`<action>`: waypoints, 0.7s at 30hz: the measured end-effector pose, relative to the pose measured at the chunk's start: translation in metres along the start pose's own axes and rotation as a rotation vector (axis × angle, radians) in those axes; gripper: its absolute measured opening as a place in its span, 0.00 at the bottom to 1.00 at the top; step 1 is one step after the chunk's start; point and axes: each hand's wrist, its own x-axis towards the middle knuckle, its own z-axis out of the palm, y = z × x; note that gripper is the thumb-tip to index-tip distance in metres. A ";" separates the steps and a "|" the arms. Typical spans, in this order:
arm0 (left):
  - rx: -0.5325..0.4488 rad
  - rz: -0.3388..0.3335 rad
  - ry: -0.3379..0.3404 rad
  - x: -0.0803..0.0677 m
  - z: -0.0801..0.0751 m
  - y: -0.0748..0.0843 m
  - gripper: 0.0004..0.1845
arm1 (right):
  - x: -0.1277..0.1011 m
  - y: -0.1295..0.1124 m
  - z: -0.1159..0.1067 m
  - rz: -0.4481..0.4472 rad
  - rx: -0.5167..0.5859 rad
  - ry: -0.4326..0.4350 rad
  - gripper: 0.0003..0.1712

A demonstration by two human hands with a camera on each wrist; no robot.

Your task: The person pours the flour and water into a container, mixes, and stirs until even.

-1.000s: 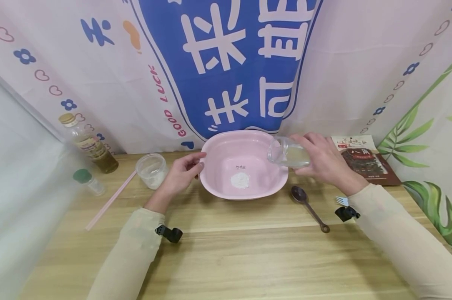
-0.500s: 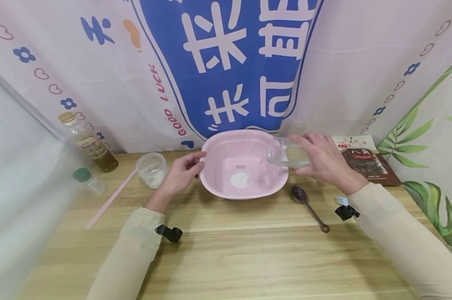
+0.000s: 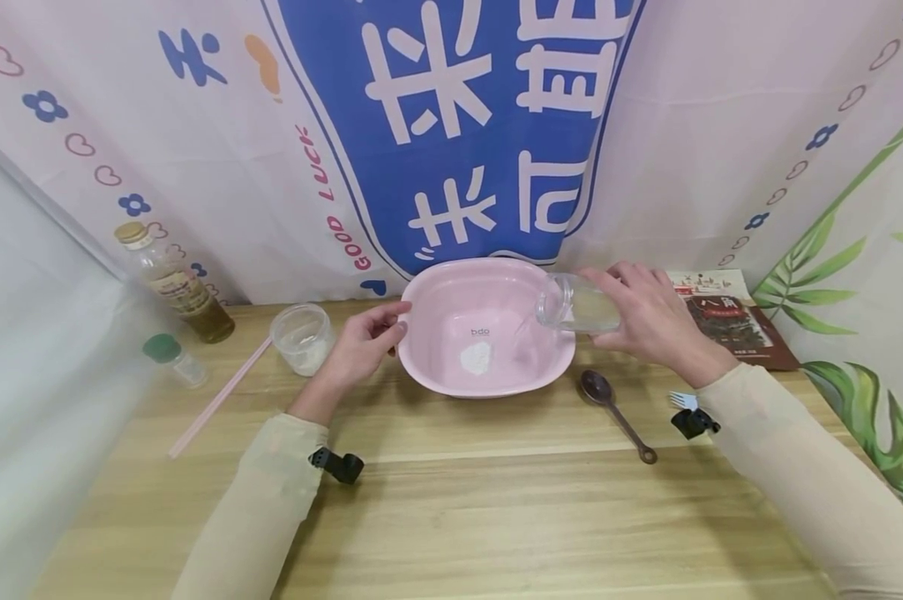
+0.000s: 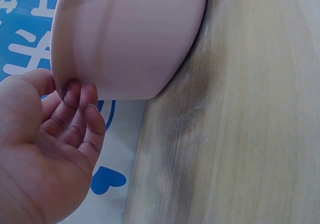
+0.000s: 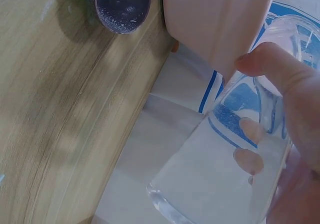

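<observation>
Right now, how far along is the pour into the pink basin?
Done: a small heap of white powder already lies in the pink basin. In hand: the right hand holds a clear jar of liquid tipped over the basin's right rim, while the left hand steadies the left rim. Left: most liquid is still in the jar, and the spoon lies unused on the table.

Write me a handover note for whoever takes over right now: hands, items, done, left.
Right hand grips a clear jar of liquid, tipped over the right rim of the pink basin.
Left hand touches the basin's left wall, fingers against it.
Done: a small white powder heap lies in the basin.
Left: most of the liquid is in the jar; whether any is flowing I cannot tell.
Spoon lies on the table, right of the basin.
</observation>
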 end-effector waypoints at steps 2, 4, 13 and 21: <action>0.004 -0.004 0.003 0.000 0.000 0.000 0.22 | 0.000 0.000 0.000 -0.005 -0.008 0.005 0.55; 0.012 -0.002 0.005 0.000 0.000 0.001 0.22 | 0.000 0.000 -0.001 -0.012 -0.015 0.009 0.54; 0.000 -0.011 0.003 0.001 0.000 0.000 0.22 | 0.001 0.000 -0.002 -0.017 -0.036 -0.004 0.55; -0.018 -0.014 0.014 0.002 0.001 -0.003 0.22 | 0.002 -0.002 -0.004 -0.009 -0.036 -0.020 0.55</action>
